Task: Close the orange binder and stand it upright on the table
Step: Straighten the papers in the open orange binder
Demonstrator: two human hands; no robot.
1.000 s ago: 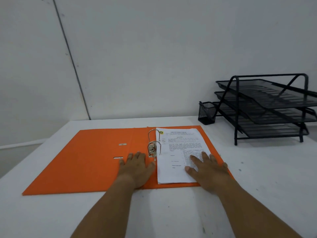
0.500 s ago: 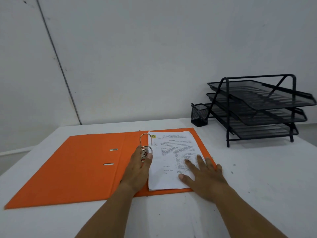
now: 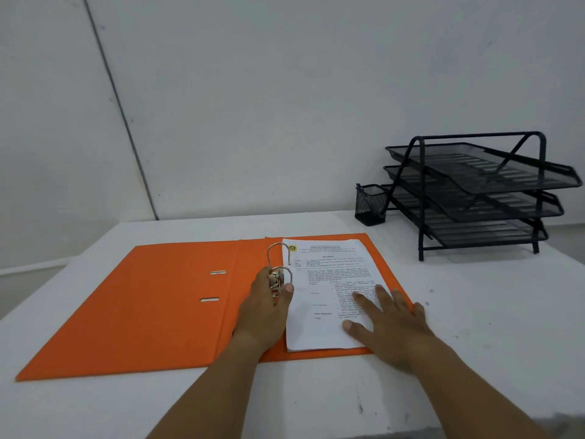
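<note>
While the orange binder (image 3: 152,308) lies open and flat on the white desk (image 3: 474,312), the left hand (image 3: 264,312) grips the lever of the ring mechanism (image 3: 277,280) at the spine, thumb pressed against it. Right of the rings, the right hand (image 3: 391,327) rests with fingers spread on the printed paper stack (image 3: 326,280). At far right stands a black mesh tray rack (image 3: 481,198).

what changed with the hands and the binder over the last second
The left hand slid forward from lying flat on the orange binder to the metal ring mechanism, thumb and fingers now around its lever. The right hand stayed flat on the paper; the binder stayed open.
</note>
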